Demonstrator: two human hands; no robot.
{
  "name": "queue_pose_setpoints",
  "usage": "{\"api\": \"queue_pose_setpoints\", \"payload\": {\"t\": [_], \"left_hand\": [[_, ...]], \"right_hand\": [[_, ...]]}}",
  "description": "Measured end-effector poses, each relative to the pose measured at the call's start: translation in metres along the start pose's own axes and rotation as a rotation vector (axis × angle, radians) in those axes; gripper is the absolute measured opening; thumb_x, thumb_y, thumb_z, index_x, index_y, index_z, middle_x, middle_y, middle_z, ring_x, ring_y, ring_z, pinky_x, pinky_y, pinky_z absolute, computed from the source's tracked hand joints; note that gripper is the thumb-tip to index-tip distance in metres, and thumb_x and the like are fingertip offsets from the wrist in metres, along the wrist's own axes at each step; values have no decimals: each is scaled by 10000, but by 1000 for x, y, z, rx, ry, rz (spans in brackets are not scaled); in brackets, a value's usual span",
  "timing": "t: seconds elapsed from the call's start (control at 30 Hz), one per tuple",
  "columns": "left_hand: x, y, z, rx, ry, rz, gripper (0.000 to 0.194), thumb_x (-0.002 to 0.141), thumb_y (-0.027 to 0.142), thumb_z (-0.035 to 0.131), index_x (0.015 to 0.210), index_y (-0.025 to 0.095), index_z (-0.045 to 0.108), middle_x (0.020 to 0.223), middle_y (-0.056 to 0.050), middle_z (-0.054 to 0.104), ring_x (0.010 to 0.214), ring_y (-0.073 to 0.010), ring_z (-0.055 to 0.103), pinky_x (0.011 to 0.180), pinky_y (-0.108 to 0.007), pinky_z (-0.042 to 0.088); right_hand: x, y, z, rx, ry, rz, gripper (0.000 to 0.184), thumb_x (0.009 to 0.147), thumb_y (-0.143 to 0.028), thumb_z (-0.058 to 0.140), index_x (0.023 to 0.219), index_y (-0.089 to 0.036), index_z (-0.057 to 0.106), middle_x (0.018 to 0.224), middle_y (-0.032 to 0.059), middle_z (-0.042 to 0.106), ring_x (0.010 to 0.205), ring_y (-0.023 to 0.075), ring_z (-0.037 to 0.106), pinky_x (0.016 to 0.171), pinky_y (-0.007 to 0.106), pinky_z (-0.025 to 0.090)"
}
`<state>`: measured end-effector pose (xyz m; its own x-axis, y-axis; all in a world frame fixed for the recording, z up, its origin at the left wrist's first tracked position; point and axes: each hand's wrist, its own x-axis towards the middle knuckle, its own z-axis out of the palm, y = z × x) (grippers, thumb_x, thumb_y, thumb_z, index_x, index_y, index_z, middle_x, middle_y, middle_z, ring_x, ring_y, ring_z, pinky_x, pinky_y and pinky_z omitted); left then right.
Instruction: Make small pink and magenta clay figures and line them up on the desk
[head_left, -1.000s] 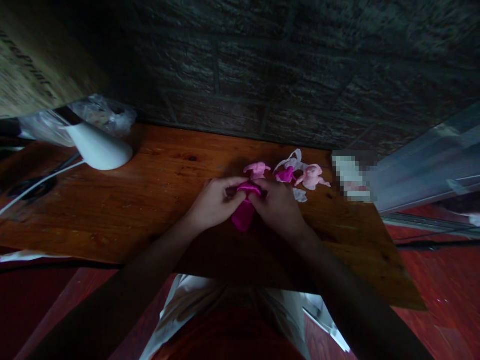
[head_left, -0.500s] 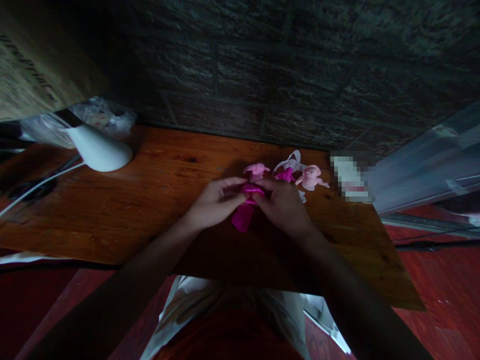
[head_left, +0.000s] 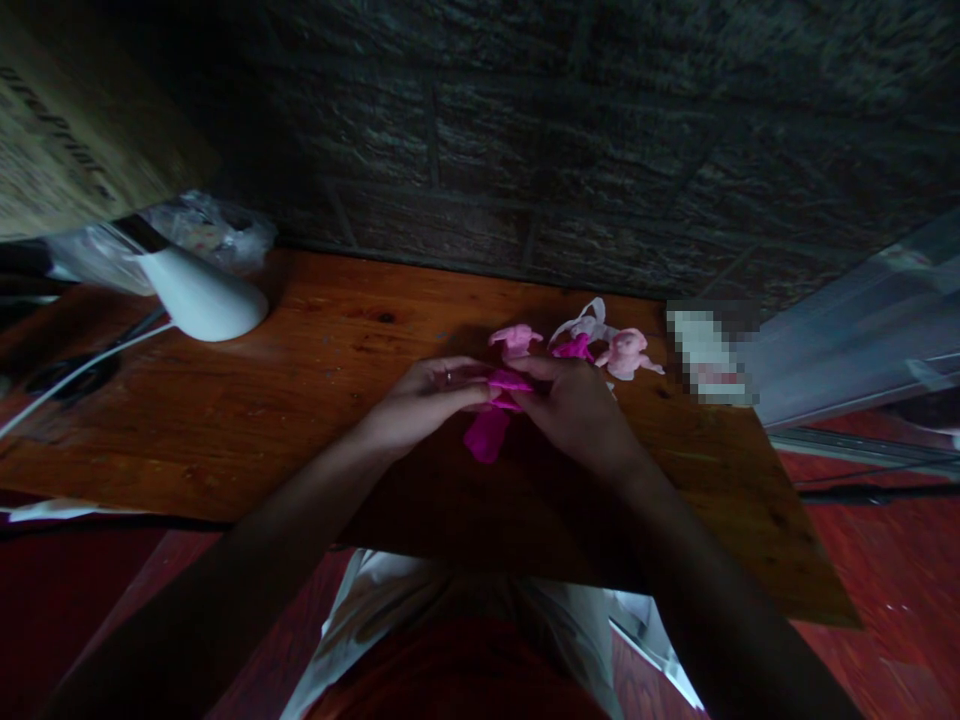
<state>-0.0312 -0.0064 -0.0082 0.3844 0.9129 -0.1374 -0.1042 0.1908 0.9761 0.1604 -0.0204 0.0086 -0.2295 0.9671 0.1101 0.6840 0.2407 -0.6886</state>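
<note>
Pinched between the fingertips of both hands is a soft-looking magenta piece, thin and folded; I cannot make out its material. My left hand holds its left side with thumb and fingers closed. On its right side, my right hand grips with the fingers bent around it, partly hidden. Just below the fingers, a second magenta strip shows over the tabletop; whether it is joined to the held piece I cannot tell. Behind the hands lie a pale pink shaped piece, a small magenta one and a peach-pink one.
White looped strips lie among the pink pieces on the wooden table. A blurred-out pale object is at the right. On the left are a white lamp-like base, a cable, clear plastic and a cardboard box.
The magenta piece looks flatter between my fingertips, and the fingers of my left hand have shifted slightly. The whole view has moved a little.
</note>
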Motion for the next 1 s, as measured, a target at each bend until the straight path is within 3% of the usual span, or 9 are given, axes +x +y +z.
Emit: {"api": "queue_pose_setpoints", "payload": {"t": [0.13,0.33,0.57,0.77,0.9,1.0], "left_hand": [[1,-3,4,-12,23,8,342,762,249,850,1071,138,755,1121,-95,800,936,-182,757,895,-336,588],[2,-10,10,80,37,31,273,809,316,807,1014,140,764,975,-75,811,827,-172,755,768,-282,597],[-2,-9,15,296,27,142,184,867,281,647,909,155,773,833,-46,781,730,-169,708,684,-279,564],[-4,-8,11,493,84,232,199,875,233,586,839,160,767,709,-7,728,652,-162,674,624,-261,519],[-2,-11,13,329,64,219,199,895,283,652,986,172,789,898,-43,803,820,-192,758,770,-297,597],[-1,-11,15,169,39,183,338,852,330,764,1156,180,755,1156,-95,800,1028,-230,771,931,-349,610]], "right_hand": [[-1,4,2,-29,64,-87,350,861,-114,707,1191,-218,764,1221,93,808,1053,253,780,927,400,579],[-3,-3,9,-180,217,-81,194,903,-156,654,1021,-198,802,974,88,835,846,235,765,783,337,543],[-1,-7,13,-244,184,-47,176,912,-159,635,908,-179,809,868,93,820,740,211,715,713,308,476],[-2,-7,10,-104,177,-32,156,895,-180,662,875,-201,815,822,58,818,693,183,699,691,292,470],[-1,-5,10,-22,172,13,194,903,-180,643,971,-193,823,851,60,829,686,184,707,697,302,494],[0,-3,11,-4,174,-13,252,879,-137,627,1035,-197,816,946,66,841,761,198,734,763,330,534]]}}
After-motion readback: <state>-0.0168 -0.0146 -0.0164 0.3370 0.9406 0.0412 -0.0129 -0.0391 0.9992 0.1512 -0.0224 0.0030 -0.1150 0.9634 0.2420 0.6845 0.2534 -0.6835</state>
